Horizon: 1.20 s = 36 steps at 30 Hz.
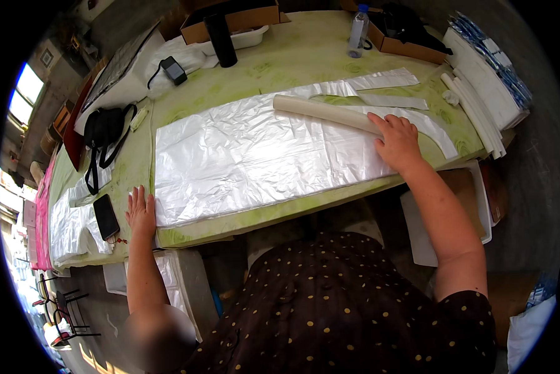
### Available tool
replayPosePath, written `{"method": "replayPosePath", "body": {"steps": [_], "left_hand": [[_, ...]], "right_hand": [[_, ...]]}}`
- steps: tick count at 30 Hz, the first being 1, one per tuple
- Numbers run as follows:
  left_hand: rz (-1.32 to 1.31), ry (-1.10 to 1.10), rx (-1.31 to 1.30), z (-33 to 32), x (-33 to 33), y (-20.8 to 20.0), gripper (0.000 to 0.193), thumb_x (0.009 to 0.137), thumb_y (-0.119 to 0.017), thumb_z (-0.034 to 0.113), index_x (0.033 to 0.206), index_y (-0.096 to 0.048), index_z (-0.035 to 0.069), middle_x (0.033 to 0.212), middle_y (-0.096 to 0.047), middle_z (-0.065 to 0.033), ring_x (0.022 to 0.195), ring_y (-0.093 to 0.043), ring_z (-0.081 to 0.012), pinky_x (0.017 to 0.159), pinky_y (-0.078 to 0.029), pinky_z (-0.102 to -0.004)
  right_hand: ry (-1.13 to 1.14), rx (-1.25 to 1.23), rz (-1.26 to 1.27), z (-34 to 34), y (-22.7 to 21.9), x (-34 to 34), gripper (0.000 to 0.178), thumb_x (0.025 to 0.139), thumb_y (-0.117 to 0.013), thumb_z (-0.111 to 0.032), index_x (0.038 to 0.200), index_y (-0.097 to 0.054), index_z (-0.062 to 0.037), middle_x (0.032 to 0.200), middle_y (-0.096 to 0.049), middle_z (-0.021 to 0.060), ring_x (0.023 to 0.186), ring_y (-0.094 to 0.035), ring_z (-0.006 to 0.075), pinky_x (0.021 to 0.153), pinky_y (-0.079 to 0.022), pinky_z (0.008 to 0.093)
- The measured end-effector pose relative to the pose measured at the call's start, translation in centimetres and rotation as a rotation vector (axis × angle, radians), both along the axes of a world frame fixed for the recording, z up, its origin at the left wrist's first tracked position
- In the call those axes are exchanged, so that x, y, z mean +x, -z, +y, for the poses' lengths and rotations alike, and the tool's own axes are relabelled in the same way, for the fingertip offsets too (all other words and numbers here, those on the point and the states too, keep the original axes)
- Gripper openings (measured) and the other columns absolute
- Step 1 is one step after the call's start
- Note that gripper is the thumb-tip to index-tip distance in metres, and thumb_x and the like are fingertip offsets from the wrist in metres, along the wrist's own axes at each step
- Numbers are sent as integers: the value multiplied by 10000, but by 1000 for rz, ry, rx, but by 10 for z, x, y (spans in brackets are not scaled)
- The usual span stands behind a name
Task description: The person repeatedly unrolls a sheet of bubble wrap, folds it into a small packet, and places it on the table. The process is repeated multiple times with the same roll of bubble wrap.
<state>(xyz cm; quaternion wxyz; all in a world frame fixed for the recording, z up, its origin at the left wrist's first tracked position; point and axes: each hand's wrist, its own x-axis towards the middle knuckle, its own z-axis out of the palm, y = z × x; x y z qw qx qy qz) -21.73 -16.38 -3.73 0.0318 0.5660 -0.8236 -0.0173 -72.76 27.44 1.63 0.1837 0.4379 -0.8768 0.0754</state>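
A thin, shiny white plastic sheet [249,156], shaped like an apron, lies spread over the table, creased across its surface. Long narrow strips [392,100] run from its right end. Across the sheet's right part rests a pale, smooth tube [323,112], slanting down to the right. My right hand [397,140] is closed over the tube's lower right end and hides that end. Fingers extended, my left hand [141,210] lies flat at the sheet's lower left corner, by the table edge, holding nothing. A black phone [106,217] lies just left of it.
The table [280,59] has a green patterned cover. A black cylinder [220,40], a water bottle [358,31] and cardboard boxes [255,15] stand along the back. Left are a black bag [103,129] and folded plastic [74,218]; right, pale rolls [479,118] beside stacked packages [492,59].
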Motion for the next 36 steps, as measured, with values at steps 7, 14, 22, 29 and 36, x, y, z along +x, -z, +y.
{"method": "replayPosePath", "body": {"steps": [7,14,22,29,36], "left_hand": [[-18,0,17,-10,10,8,676,1059,-316,602,1638,-276,255,1724,-191,-22,1596,-108,-288,1220,-87,-654],[91,-44,-40,-18,6,1,699,1047,-338,612,1631,-289,229,1717,-192,-74,1582,-122,-359,1220,-94,-654],[633,749,-34,97,-140,-40,470,1045,-535,172,1504,-480,86,1580,-434,-173,1522,-294,-369,1256,-188,-485],[599,1089,203,246,-275,-69,537,941,-699,236,1448,-564,122,1612,-397,-149,1522,-258,-427,1223,-253,-523],[289,1164,383,318,-391,-76,408,873,-751,277,1238,-697,103,1343,-634,-174,1115,-659,-359,962,-532,-417]], "right_hand": [[-126,22,-415,35,-27,15,583,878,-673,-193,1448,-547,-189,1131,-663,178,1038,-623,377,930,-513,457],[-159,-148,-810,38,-16,87,580,934,-679,-217,1472,-510,-83,1210,-590,207,1080,-619,355,966,-508,406],[-221,-299,-959,12,1,117,593,945,-654,-291,1484,-494,-102,1358,-509,207,1158,-614,358,1008,-507,414],[-75,-441,-891,48,6,111,529,936,-668,-250,1427,-555,-88,1578,-387,256,1323,-539,407,1087,-461,415],[-252,-420,-1107,77,18,118,359,938,-661,-167,1280,-656,-59,1356,-632,154,1146,-647,336,975,-526,382]]}}
